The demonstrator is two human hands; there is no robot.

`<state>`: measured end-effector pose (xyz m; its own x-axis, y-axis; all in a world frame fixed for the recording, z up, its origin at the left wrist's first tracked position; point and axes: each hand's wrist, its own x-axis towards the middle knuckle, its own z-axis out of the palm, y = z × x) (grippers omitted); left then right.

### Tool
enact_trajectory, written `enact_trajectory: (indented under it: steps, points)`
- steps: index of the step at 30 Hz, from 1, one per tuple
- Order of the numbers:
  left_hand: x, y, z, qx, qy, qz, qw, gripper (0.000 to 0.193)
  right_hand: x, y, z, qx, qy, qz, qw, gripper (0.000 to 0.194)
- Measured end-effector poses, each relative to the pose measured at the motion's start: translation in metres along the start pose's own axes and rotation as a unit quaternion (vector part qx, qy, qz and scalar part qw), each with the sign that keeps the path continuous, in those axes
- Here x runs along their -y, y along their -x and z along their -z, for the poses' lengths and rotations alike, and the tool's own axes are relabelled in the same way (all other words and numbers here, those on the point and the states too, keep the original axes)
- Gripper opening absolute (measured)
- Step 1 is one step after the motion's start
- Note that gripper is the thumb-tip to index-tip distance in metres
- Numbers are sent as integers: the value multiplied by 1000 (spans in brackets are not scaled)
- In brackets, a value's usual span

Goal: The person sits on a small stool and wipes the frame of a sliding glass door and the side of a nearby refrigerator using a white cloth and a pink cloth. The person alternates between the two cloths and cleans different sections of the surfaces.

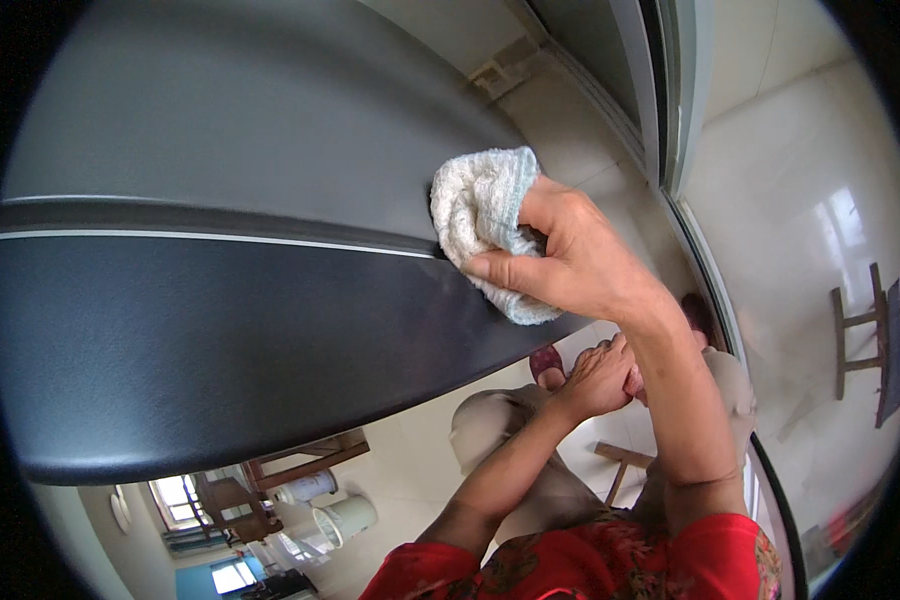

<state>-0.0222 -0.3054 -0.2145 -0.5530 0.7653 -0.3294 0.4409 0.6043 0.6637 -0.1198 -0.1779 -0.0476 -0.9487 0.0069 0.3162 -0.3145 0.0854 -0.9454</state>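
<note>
My right hand (581, 251) grips a bunched white terry cloth (480, 199) with a pale blue edge, thumb on the near side and fingers partly hidden behind it. The cloth lies against the right end of a large, smooth dark panel (232, 322), across a groove with a thin silvery strip (270, 241). Below the right forearm, my left hand (600, 379) rests near my knees with its fingers bent. Something pinkish shows beside its fingers, partly behind the right forearm; whether the left hand holds it, I cannot tell.
A glass sliding door's frame (671, 150) runs along the right, with a wooden stool (859, 330) beyond it. A wooden leg piece (622, 454) shows between my legs. Lower left are a pale green bucket (352, 520), a white bucket (307, 487) and wooden furniture (232, 502).
</note>
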Motion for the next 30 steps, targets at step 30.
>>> enact_trajectory:
  steps: [30]
  points:
    - [-16, 10, 25, 41, 108, -26, 993, 5, 55, 6, -3, -7, -77, 291, 954, 12]
